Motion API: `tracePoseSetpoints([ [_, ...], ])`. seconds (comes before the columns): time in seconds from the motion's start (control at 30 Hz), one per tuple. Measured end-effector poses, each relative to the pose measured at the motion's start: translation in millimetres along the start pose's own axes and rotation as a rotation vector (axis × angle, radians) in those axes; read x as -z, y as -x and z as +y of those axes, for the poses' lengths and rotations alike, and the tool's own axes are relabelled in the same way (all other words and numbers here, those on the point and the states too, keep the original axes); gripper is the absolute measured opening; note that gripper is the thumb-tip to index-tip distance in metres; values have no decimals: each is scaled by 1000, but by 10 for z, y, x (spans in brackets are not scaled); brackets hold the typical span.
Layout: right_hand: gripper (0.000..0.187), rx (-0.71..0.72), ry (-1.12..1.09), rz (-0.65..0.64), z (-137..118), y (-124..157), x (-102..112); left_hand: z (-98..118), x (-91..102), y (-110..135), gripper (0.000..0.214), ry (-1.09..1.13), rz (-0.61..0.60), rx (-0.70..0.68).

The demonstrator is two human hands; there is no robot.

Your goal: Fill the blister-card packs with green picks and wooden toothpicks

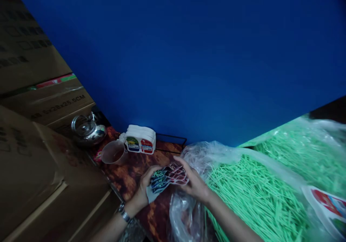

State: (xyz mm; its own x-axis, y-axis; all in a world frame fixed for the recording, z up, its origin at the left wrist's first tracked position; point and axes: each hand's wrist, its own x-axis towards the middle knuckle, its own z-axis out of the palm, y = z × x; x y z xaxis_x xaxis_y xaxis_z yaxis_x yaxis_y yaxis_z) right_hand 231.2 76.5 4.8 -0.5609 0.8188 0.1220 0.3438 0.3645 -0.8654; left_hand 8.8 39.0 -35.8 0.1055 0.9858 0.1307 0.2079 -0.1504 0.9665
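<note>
A fanned stack of printed cards [169,177], dark blue and green on one half and red on the other, is held between both hands above the table. My left hand [147,184] grips its left end, with a pale card edge hanging below the fingers. My right hand [192,180] closes on its right end, thumb side up. Beyond the hands stands a stack of white printed packs [140,141] bearing green and red labels. A translucent plastic cup [112,152] is to the left of that stack.
A shiny metal kettle [88,131] sits at the back left beside cardboard boxes [32,162]. Clear plastic bags of thin green sticks [256,191] fill the right, with a white printed lid-like piece [327,206] on them. A blue panel [189,61] rises behind the patterned table [121,180].
</note>
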Motion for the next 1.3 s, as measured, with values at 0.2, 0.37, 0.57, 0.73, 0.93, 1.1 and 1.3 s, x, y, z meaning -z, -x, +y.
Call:
tracePoseSetpoints([
  [0.2, 68, 50, 118, 38, 59, 28, -68, -65, 32, 58, 48, -139, -50, -154],
  [0.37, 91, 62, 248, 19, 38, 74, -2, -73, -16, 71, 43, -91, -61, -58],
  [0.57, 71, 348, 621, 110, -375, 151, 155, 11, -28, 40, 39, -64, -44, -44],
  [0.73, 49, 488, 870, 105, -488, 143, 64, 53, -15, 28, 38, -107, -49, -67],
  [0.93, 54, 532, 955, 33, -408, 178, 36, 57, -38, 18, 36, -54, -29, -52],
  [1.1, 40, 476, 878, 92, -459, 167, -26, 44, -48, 9, 37, -95, -27, -53],
  [1.3, 28, 349, 788, 108, -648, 84, -122, 39, -42, 37, 34, -154, -23, -48],
])
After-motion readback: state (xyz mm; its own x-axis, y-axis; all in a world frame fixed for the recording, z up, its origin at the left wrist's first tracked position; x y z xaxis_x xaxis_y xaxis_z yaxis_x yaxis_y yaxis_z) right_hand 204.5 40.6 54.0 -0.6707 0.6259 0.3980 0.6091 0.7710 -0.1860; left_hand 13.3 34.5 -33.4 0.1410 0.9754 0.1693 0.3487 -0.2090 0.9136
